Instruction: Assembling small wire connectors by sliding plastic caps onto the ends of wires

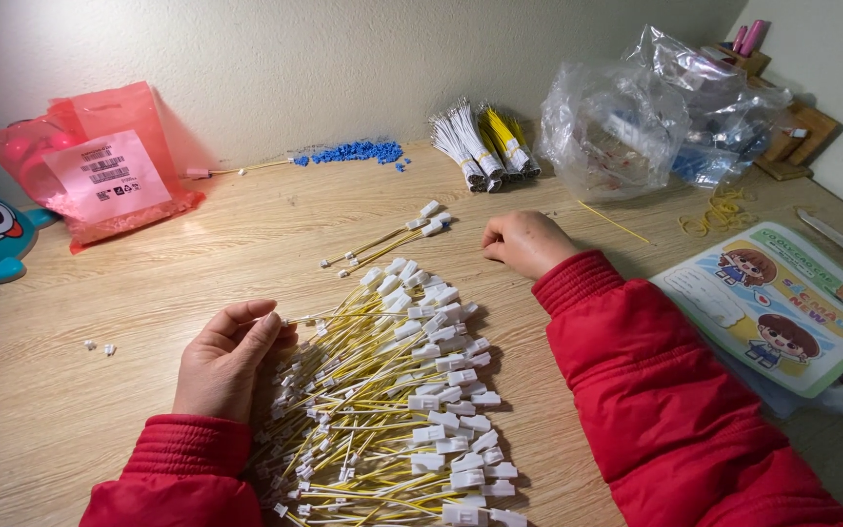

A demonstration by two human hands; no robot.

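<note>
Curling inward, the left hand [224, 359] pinches what looks like one thin yellow wire [329, 316] at its fingertips, just above the big pile of yellow wires with white connectors [397, 400]. Across the pile, the right hand [527, 241] rests knuckles-up on the wooden table [148, 283], fingers tucked under, grip hidden.

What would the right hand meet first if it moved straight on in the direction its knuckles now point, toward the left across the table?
Probably the small group of yellow wires with white connectors lying just left of the right hand. Beyond them the wooden table looks bare; depth is hard to judge.
</note>
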